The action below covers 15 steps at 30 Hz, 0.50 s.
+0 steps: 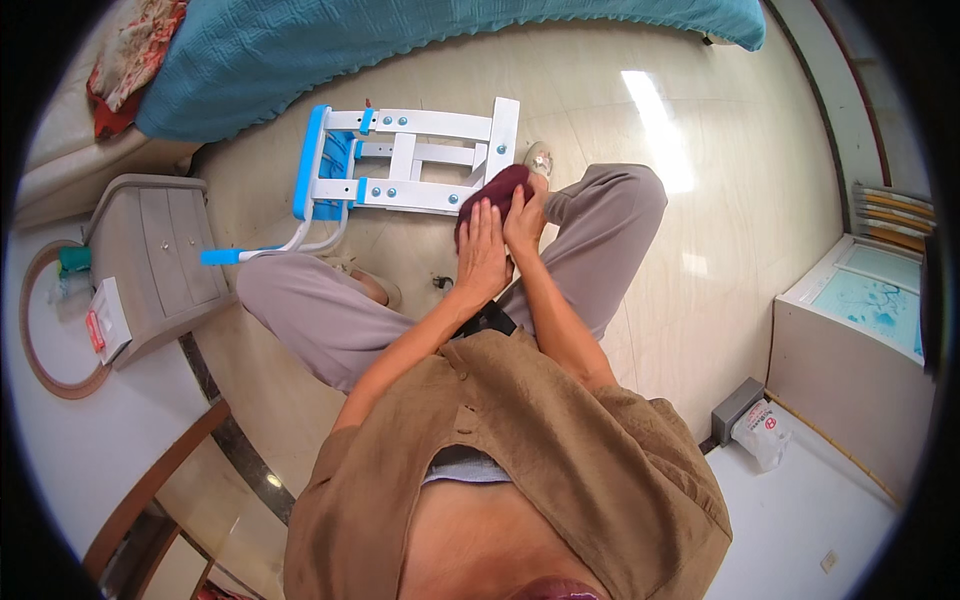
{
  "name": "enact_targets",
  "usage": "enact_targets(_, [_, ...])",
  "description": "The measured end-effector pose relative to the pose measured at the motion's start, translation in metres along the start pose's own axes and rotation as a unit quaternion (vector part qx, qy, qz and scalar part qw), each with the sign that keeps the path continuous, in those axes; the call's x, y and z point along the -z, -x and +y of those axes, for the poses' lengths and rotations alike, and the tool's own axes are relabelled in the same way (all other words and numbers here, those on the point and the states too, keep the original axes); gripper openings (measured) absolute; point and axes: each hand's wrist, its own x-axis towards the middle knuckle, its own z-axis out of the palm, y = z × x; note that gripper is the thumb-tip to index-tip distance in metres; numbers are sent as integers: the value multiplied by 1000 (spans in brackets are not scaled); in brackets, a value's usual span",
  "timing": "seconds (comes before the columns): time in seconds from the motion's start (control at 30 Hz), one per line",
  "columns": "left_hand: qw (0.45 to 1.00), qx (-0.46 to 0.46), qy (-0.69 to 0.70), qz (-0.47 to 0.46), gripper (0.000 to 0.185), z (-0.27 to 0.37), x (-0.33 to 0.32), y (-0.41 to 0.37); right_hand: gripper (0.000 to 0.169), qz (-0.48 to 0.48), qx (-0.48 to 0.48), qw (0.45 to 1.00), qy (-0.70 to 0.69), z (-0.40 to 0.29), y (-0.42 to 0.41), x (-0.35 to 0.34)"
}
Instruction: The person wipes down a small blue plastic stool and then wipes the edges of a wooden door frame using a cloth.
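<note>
A maroon cloth (495,193) is bunched between my two hands, over the floor between my knees. My left hand (484,244) lies across its near side, with the fingers close together on the fabric. On the cloth's right edge, the fingers of my right hand (525,217) press inward. Just beyond, a white-and-blue furniture frame (405,161) with round bolt heads rests on the floor. The cloth overlaps its lower right corner, so I cannot tell whether they touch. A blue-tipped tube (221,257) sticks out at the frame's left, partly behind my left knee.
A bed with a teal quilted cover (300,60) spans the far side. At left stands a grey bedside cabinet (161,247). A small black object (442,283) lies on the tiled floor. A cabinet (840,337) and a white plastic bag (761,435) are at right.
</note>
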Motion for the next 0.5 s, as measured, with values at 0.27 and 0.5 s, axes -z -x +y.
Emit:
enact_targets(0.27, [983, -15, -129, -131, 88, 0, -4, -50, 67, -117, 8, 992, 38, -4, -119, -42])
enact_targets(0.5, [990, -26, -103, -88, 86, -20, -14, -26, 55, -111, -87, 985, 101, -5, -109, -68])
